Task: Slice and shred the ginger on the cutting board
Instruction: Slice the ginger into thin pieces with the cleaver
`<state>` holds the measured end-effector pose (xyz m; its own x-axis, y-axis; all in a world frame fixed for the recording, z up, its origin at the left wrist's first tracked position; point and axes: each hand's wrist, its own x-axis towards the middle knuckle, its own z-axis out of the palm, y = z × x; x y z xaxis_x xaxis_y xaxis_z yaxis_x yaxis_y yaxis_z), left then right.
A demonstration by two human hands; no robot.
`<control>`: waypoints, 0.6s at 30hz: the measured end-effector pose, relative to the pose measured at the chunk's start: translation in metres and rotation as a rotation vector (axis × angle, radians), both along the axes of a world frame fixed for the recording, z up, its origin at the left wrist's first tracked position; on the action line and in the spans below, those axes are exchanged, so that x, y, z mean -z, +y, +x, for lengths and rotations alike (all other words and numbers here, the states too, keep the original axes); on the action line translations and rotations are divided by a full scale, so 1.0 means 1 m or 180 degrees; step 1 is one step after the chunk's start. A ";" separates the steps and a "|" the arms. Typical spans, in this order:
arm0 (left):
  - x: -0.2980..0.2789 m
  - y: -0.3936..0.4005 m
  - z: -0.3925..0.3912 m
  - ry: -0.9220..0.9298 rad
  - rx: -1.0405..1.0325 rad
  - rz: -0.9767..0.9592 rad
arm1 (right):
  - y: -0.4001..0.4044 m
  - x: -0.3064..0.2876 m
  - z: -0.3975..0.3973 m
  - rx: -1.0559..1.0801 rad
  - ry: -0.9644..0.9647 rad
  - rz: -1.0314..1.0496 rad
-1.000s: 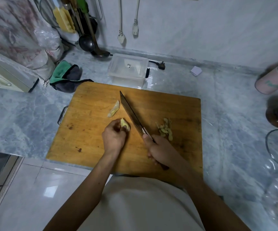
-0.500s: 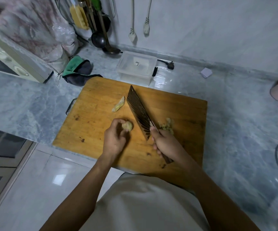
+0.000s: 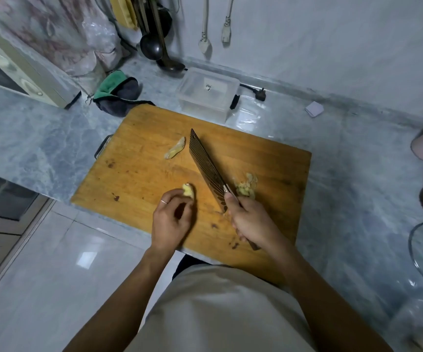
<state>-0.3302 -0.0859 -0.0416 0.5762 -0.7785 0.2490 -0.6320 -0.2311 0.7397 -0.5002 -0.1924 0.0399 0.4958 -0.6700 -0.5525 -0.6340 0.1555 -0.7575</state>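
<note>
On the board [image 3: 134, 174], the left hand [image 3: 172, 219] pinches a ginger chunk [image 3: 188, 190] at its fingertips. A second piece [image 3: 175, 151] lies farther back. The right hand [image 3: 251, 219] grips the knife [image 3: 206, 168]; slices [image 3: 246, 185] sit just right of the blade.

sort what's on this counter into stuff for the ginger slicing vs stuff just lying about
For the job: cutting board, knife, ginger chunk in left hand, loose ginger piece, cut slices.

Lying about: plastic box, green cloth, ladle, black plug.
</note>
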 end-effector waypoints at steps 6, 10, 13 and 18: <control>-0.021 -0.028 -0.011 0.1582 -0.1359 0.0291 | -0.002 -0.008 0.000 -0.0330 0.0091 -0.0230; -0.030 -0.040 -0.017 0.1990 -0.1802 0.0436 | -0.001 -0.008 -0.002 -0.0518 0.0076 -0.0396; -0.030 -0.045 -0.018 0.2205 -0.1878 0.0521 | 0.004 -0.006 -0.004 -0.0713 0.0013 -0.0604; -0.022 -0.048 -0.015 0.2405 -0.1898 0.0572 | 0.000 -0.006 -0.003 -0.0875 0.0036 -0.0625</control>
<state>-0.3448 -0.1340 -0.0193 0.8464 -0.2979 -0.4413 0.2509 -0.5078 0.8241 -0.5029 -0.1919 0.0462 0.6673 -0.6063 -0.4325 -0.6405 -0.1707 -0.7488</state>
